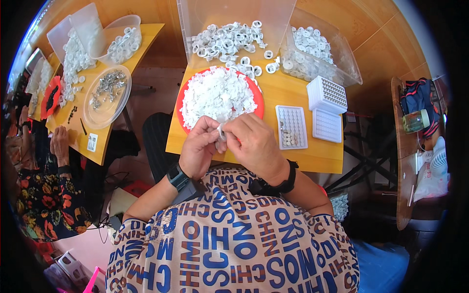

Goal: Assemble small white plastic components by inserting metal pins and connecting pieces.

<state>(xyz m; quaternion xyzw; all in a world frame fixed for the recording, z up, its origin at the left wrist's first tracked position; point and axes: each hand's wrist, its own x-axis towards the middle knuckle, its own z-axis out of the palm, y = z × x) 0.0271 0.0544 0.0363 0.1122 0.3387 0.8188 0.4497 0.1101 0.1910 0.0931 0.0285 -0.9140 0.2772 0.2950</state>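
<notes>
Both my hands meet over the near edge of a red basin heaped with small white plastic pieces. My left hand is closed around a small white plastic ring, holding it between thumb and fingers. From the other side my right hand pinches the same ring, its fingers bent and pressed together. My fingers cover much of the ring, so its detail is hidden. To the right of my right hand lies a white grid tray with several small round pieces in its near cells.
White round parts spill from a clear box behind the basin. A clear bin of similar parts stands back right, near stacked white trays. At left, another person's hand rests by a table with a round clear tray of metal bits.
</notes>
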